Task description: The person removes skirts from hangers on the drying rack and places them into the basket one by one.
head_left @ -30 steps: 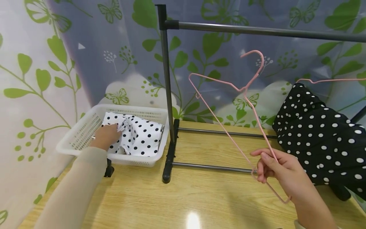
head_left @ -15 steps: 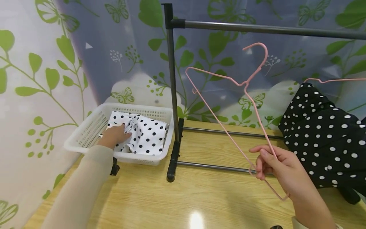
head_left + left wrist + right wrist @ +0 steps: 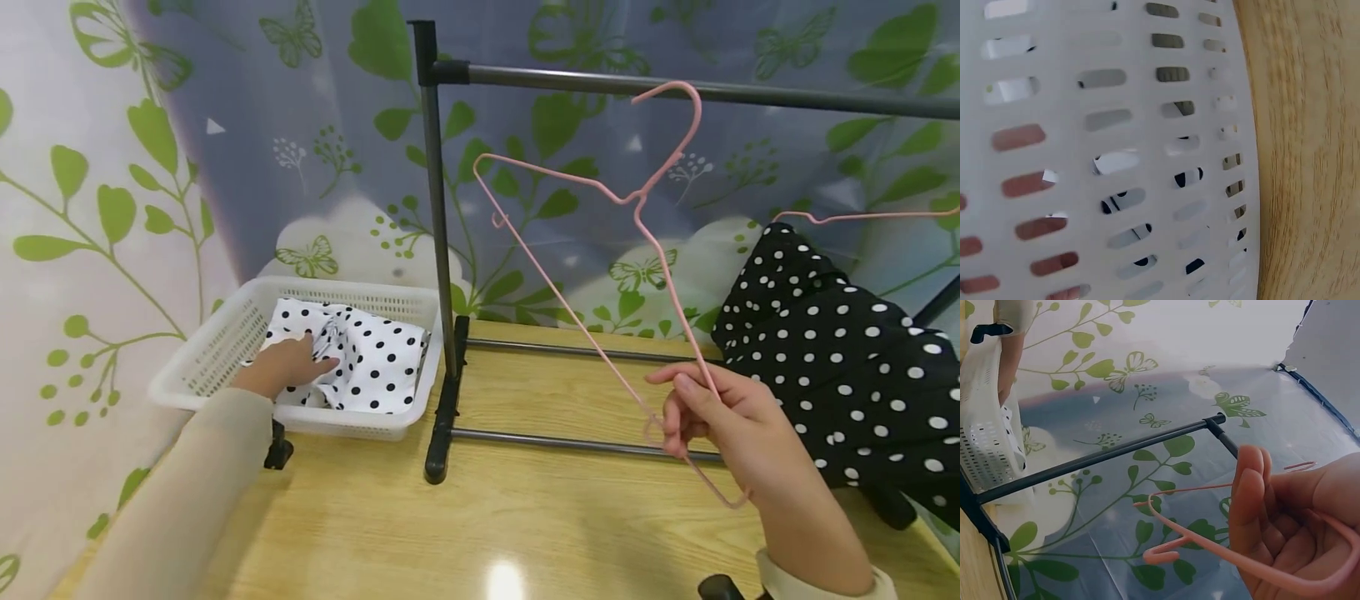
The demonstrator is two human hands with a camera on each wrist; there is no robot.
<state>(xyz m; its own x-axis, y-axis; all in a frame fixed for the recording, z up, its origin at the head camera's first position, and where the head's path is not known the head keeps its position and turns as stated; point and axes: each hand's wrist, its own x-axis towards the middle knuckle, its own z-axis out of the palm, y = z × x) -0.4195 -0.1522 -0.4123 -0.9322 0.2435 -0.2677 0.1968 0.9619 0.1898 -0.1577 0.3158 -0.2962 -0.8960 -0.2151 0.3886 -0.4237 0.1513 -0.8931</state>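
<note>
We locate the left hand (image 3: 283,367) inside the white basket (image 3: 352,422), at the white dotted cloth (image 3: 382,358). Its thumb and index finger stand apart, with no pinch visible between them; whether the fingertips bear on the fabric, we cannot tell. In the left wrist view, the slotted basket wall screens this hand, and we see only patches of it through the slots. The cloth lies inside the basket, creased beside the thumb. We find the right hand (image 3: 731,417) clamped on the pink hanger (image 3: 640,196), thumb and fingers pinching one side of the wire. The hanger is tilted and bare, its hook uppermost; in the head view, the hook overlaps the upper rail of the clothes rack (image 3: 437,208). The basket sits just beside the rack's left post. To the right, we note a black dotted garment (image 3: 840,375) below a second hanger (image 3: 877,217). The rack stands on a wood-grain table (image 3: 375,517).
</note>
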